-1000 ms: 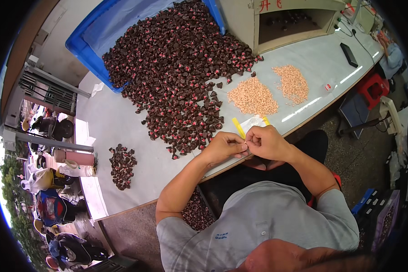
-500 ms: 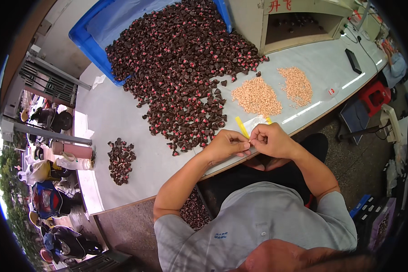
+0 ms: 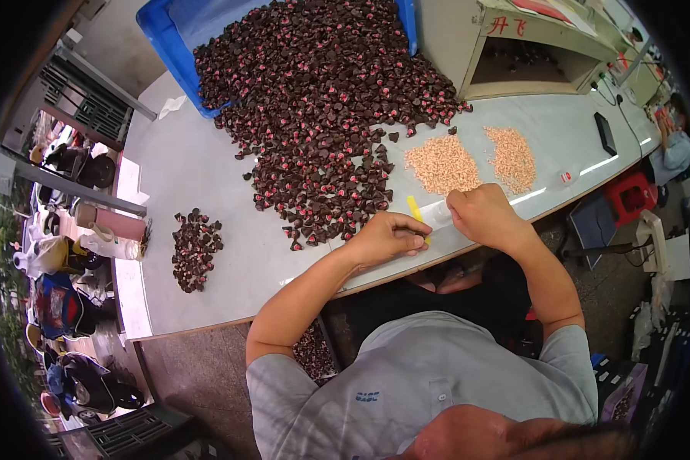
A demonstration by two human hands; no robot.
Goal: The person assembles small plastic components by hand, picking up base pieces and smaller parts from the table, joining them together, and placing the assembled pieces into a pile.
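Note:
My left hand [image 3: 392, 237] is at the table's front edge, thumb and fingertips curled together; anything between them is too small to make out. A yellow strip [image 3: 414, 207] lies just past its fingers. My right hand [image 3: 483, 218] is closed, knuckles up, beside the near edge of a pile of small beige pieces [image 3: 441, 165]. Its fingertips are hidden, so what they grip does not show. Close to the left hand, the big heap of small dark parts with pinkish-red spots [image 3: 322, 172] spreads over the table.
A blue bin [image 3: 165, 57] tips the dark parts onto the grey-white table [image 3: 149, 146]. A second beige pile [image 3: 511, 159] lies to the right, a small dark-and-pale cluster [image 3: 195, 251] at the left. Back right stand a beige open-fronted box [image 3: 479, 61] and a black flat device [image 3: 605, 133].
My hands, which met fingertip to fingertip, have come apart. The right hand has moved right and forward toward the beige pile; the left stays near the yellow strip. The whole view has shifted slightly.

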